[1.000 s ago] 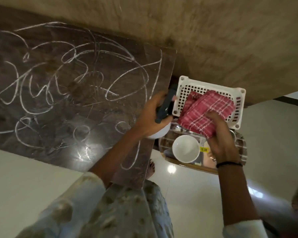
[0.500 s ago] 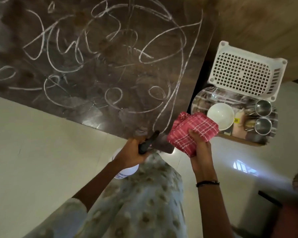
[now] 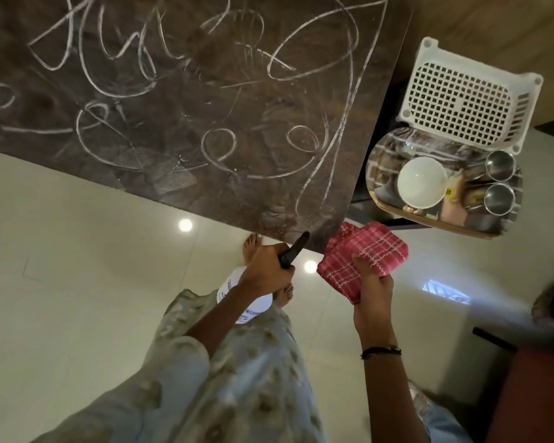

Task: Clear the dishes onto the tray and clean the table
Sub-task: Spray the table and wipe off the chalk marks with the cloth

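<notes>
**Scribbled desk, loaded tray, both hands full**

The dark desk [image 3: 179, 100] fills the upper left and centre of the frame, its glossy top covered in looping white chalk-like scribbles. Below it, pale floor tiles [image 3: 61, 266] spread across the lower left, with two bare feet showing near the desk's lower corner.

At the upper right a white perforated basket [image 3: 467, 97] stands empty just beside the desk's right edge. Directly below the basket, touching or nearly touching it, lies the shiny oval tray [image 3: 381, 151]. On the tray a white bowl [image 3: 422, 182] sits at the left, and two steel cups [image 3: 500, 183] stand one above the other at the right.

At the lower centre, the right hand [image 3: 373, 292] grips a folded red checked cloth [image 3: 362, 257] just off the desk's lower corner; a dark band circles that wrist. To its left, the left hand [image 3: 267, 270] is wrapped around the neck of a white spray bottle [image 3: 243, 298], whose black nozzle [image 3: 295, 249] points up toward the desk's edge.
</notes>
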Available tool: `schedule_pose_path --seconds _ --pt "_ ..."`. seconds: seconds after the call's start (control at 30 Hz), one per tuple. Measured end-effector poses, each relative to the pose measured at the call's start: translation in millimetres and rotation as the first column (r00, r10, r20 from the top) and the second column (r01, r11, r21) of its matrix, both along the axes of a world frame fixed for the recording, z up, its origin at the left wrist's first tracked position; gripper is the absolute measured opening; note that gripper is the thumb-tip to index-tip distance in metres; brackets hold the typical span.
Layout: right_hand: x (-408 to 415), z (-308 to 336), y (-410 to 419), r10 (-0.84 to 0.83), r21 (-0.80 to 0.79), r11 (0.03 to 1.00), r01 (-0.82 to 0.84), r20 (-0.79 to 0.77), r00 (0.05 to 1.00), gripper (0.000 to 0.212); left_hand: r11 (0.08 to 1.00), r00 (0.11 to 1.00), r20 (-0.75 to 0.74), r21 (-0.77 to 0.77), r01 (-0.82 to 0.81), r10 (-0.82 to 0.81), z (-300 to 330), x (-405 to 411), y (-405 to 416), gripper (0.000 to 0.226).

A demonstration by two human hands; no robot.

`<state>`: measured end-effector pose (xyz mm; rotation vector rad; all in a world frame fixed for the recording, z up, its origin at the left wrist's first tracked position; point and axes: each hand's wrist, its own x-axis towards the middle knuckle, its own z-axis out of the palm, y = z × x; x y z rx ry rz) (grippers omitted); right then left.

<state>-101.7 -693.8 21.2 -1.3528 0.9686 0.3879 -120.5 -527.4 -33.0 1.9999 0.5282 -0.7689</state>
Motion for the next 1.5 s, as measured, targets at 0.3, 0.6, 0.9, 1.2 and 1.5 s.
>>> schedule_pose_path --seconds 0.3,0.6,0.9,1.2,1.5 --pt "-14 -2 -11 -0.02 -0.015 1.0 0.02 -0.001 1.0 0.04 0.995 0.997 -0.025 0.069 -0.066 0.068 2 -10 -2 0.007" --pt "13 -14 -3 0.434 -0.518 0.797 -0.31 0.135 0.891 0.017 0.985 0.986 -0.03 0.068 -0.161 0.163 -1 -10 7 0.009" --pt "18 -111 41 0.901 -0.817 -0.252 -0.519 -0.393 0.181 0.087 0.958 0.958 0.027 0.022 -0.287 0.287 5 -2 41 0.007" --pt "-2 -112 56 0.914 -0.802 -0.356 -0.479 -0.406 0.001 0.067 0.956 0.956 0.03 0.01 -0.293 0.293 10 2 53 0.009" --pt "23 -117 55 0.882 -0.84 -0.207 -0.501 -0.382 0.276 0.061 0.963 0.962 0.049 -0.008 -0.269 0.269 8 21 52 0.008"
